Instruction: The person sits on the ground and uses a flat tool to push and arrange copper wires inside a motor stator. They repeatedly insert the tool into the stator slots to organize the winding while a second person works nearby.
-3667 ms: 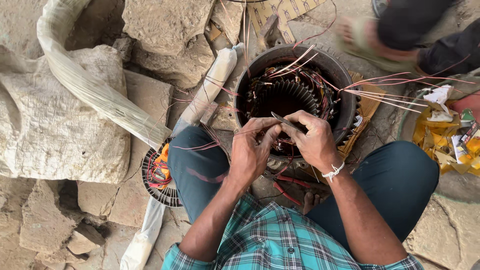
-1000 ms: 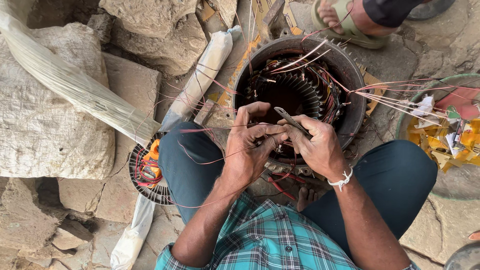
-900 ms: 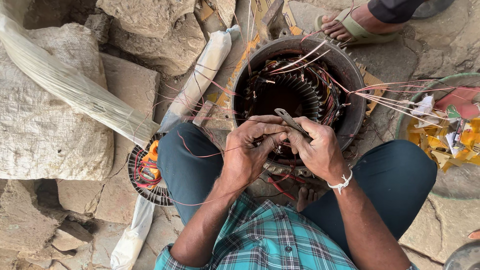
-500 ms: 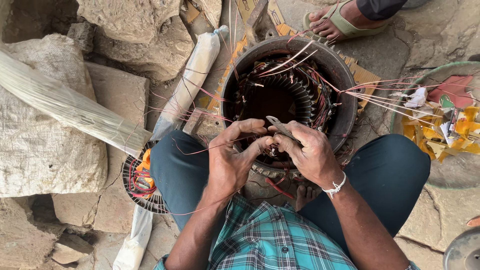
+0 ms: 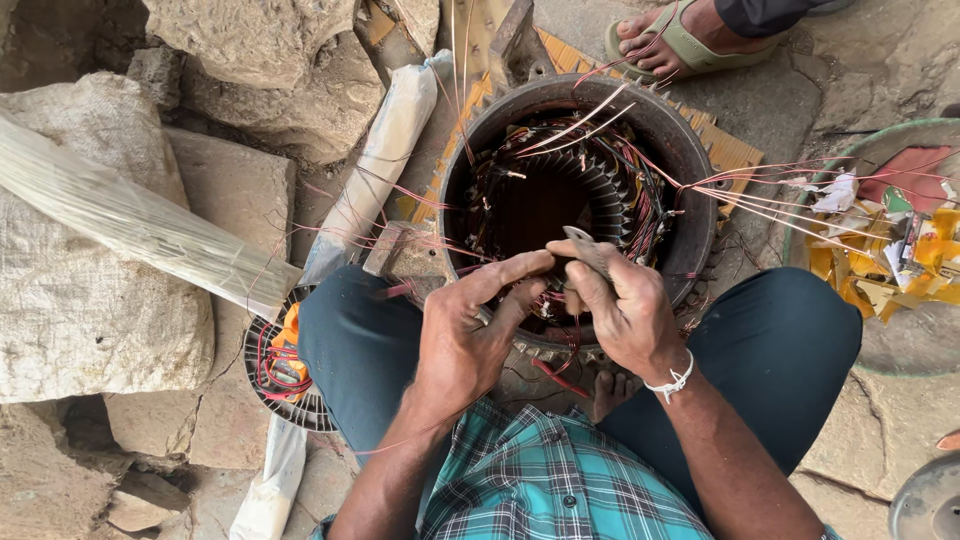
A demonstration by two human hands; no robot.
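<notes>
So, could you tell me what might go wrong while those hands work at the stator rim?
1. The metal tool in the right hand sits among thin red wires; a slip could nick one.
2. Loose wires trail over the stator toward the basket, near a sandalled foot; they might snag.

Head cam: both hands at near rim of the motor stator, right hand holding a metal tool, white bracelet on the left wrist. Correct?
Not quite. The head view shows the white bracelet on the right wrist, not the left. The rest holds: left hand and right hand meet at the near rim of the motor stator, and the right hand holds a metal tool.
</notes>
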